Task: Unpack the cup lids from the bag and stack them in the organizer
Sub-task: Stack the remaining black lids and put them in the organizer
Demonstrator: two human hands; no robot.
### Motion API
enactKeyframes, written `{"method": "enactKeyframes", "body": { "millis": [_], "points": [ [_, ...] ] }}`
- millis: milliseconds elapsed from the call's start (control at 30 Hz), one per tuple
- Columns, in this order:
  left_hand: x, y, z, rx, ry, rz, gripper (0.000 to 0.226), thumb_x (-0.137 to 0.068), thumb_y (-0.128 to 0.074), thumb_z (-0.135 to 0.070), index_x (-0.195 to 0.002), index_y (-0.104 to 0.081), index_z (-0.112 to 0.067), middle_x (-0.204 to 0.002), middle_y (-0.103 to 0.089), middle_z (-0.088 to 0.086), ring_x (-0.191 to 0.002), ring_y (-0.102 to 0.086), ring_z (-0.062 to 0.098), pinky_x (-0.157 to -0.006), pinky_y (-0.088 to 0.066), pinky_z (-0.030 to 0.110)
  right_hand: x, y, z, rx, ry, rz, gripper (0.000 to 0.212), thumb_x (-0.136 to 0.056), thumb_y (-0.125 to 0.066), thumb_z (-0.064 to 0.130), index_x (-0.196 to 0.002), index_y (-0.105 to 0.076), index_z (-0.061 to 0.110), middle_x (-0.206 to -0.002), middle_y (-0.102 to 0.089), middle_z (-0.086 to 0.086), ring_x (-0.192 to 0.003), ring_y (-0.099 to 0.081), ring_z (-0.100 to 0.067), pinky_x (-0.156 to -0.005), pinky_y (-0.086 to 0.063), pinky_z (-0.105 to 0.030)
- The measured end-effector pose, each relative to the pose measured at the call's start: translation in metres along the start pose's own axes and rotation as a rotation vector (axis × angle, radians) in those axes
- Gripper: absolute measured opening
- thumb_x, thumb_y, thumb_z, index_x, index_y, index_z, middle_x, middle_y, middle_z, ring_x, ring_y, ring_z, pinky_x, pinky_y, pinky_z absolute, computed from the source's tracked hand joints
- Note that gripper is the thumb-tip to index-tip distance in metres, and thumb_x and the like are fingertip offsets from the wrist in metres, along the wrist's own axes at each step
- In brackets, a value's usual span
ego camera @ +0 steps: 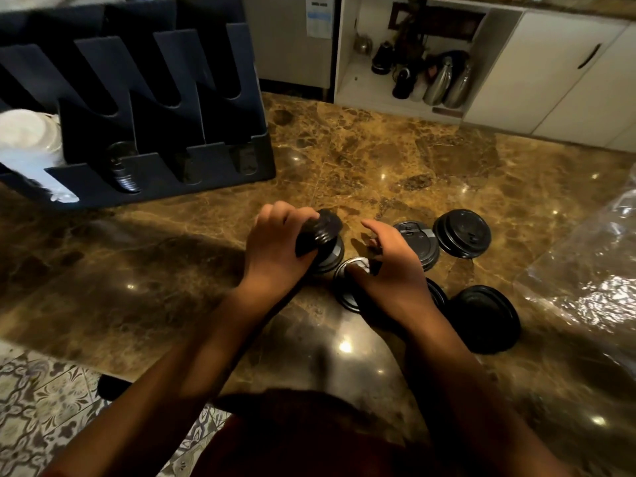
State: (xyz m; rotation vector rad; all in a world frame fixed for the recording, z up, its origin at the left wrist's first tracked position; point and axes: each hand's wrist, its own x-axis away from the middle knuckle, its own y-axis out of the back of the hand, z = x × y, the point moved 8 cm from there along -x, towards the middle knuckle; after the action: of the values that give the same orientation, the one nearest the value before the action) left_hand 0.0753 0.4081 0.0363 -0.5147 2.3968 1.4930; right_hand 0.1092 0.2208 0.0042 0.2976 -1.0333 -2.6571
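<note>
Roughly midway I'd guess — left hand [275,246] clamped on a small lid stack [318,234], right hand [389,270] loosely open over loose lids [463,233] on the worktop [378,160]; organizer [144,108] holds a few, bag [592,256] off right

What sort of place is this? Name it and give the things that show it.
Probably a café or drinks counter. A slotted dark organizer for cups and lids stands on a brown marble counter, black takeaway cup lids lie loose on it, and steel flasks sit in an open cabinet behind.
</note>
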Motion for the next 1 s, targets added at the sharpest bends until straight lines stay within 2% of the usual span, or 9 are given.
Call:
{"method": "enactKeyframes", "body": {
  "millis": [67, 167, 267, 367, 500, 633, 767, 900, 1000],
  "points": [
    [0.003, -0.006, 0.000, -0.039, -0.042, 0.011, 0.053, -0.068, -0.086, -0.016, -0.113, -0.059, -0.026, -0.111, -0.056, 0.015, -0.102, -0.051, 0.039, -0.087, -0.052, 0.052, 0.003, 0.004, -0.006, 0.015, -0.009, -0.006, 0.078, -0.078, -0.086, 0.024, -0.147, -0.050, 0.028, -0.144, -0.058, 0.005, -0.129, -0.058, -0.015, -0.104, -0.049, -0.028],
    [0.017, -0.021, -0.005, 0.026, -0.160, 0.108, 0.062, -0.069, -0.084, -0.023, -0.122, -0.053, -0.029, -0.137, -0.047, 0.007, -0.127, -0.043, 0.033, -0.102, -0.041, 0.052, 0.005, 0.007, -0.012, 0.000, -0.035, -0.014, 0.073, -0.082, -0.084, 0.024, -0.147, -0.053, 0.022, -0.143, -0.060, 0.001, -0.130, -0.059, -0.019, -0.107, -0.049, -0.034],
    [0.024, -0.029, 0.006, 0.133, -0.085, 0.206, 0.073, -0.073, -0.089, -0.026, -0.132, -0.048, -0.034, -0.151, -0.045, 0.013, -0.138, -0.043, 0.039, -0.111, -0.039, 0.052, 0.007, 0.006, -0.012, 0.016, -0.040, -0.013, 0.069, -0.083, -0.083, 0.029, -0.146, -0.054, 0.021, -0.142, -0.061, 0.002, -0.129, -0.058, -0.021, -0.103, -0.048, -0.031],
    [0.027, -0.032, 0.016, 0.261, 0.002, 0.252, 0.075, -0.077, -0.089, -0.029, -0.137, -0.045, -0.039, -0.161, -0.033, 0.009, -0.143, -0.043, 0.034, -0.108, -0.047, 0.047, 0.003, 0.004, -0.002, 0.063, -0.018, -0.013, 0.072, -0.082, -0.083, 0.042, -0.145, -0.055, 0.022, -0.139, -0.062, 0.001, -0.124, -0.059, -0.022, -0.098, -0.051, -0.034],
    [0.030, -0.037, 0.023, 0.290, 0.028, 0.242, 0.076, -0.077, -0.089, -0.029, -0.141, -0.049, -0.035, -0.162, -0.035, 0.005, -0.140, -0.048, 0.028, -0.103, -0.052, 0.043, -0.011, -0.010, 0.017, 0.157, 0.050, 0.050, 0.084, -0.077, -0.083, 0.055, -0.147, -0.053, 0.019, -0.142, -0.062, -0.002, -0.125, -0.059, -0.028, -0.101, -0.050, -0.045],
    [0.026, -0.040, 0.030, 0.316, 0.083, 0.220, 0.081, -0.076, -0.090, -0.034, -0.146, -0.051, -0.028, -0.161, -0.038, 0.003, -0.137, -0.049, 0.022, -0.101, -0.048, 0.030, -0.024, -0.023, 0.026, 0.171, 0.093, 0.077, 0.075, -0.078, -0.083, 0.050, -0.142, -0.057, 0.020, -0.139, -0.064, -0.002, -0.124, -0.060, -0.030, -0.102, -0.048, -0.044],
    [0.028, -0.042, 0.037, 0.324, 0.123, 0.231, 0.086, -0.074, -0.092, -0.036, -0.148, -0.049, -0.025, -0.161, -0.038, 0.004, -0.140, -0.047, 0.021, -0.104, -0.046, 0.032, -0.027, -0.030, 0.023, 0.220, 0.101, 0.115, 0.069, -0.082, -0.081, 0.048, -0.142, -0.058, 0.024, -0.137, -0.064, 0.001, -0.125, -0.058, -0.027, -0.103, -0.045, -0.044],
    [0.026, -0.039, 0.036, 0.247, 0.104, 0.215, 0.084, -0.073, -0.093, -0.041, -0.143, -0.057, -0.011, -0.151, -0.052, 0.014, -0.142, -0.046, 0.034, -0.118, -0.036, 0.042, -0.022, -0.026, 0.024, 0.191, 0.102, 0.120, 0.065, -0.083, -0.082, 0.040, -0.141, -0.059, 0.022, -0.138, -0.064, -0.001, -0.125, -0.058, -0.028, -0.104, -0.044, -0.043],
    [0.028, -0.030, 0.033, 0.259, 0.093, 0.136, 0.079, -0.079, -0.079, -0.053, -0.138, -0.059, -0.004, -0.146, -0.055, 0.018, -0.142, -0.044, 0.036, -0.119, -0.032, 0.041, -0.017, -0.009, 0.021, 0.176, 0.036, 0.040, 0.064, -0.085, -0.080, 0.035, -0.143, -0.058, 0.019, -0.139, -0.063, -0.001, -0.124, -0.057, -0.026, -0.100, -0.048, -0.040]
  ]
}}
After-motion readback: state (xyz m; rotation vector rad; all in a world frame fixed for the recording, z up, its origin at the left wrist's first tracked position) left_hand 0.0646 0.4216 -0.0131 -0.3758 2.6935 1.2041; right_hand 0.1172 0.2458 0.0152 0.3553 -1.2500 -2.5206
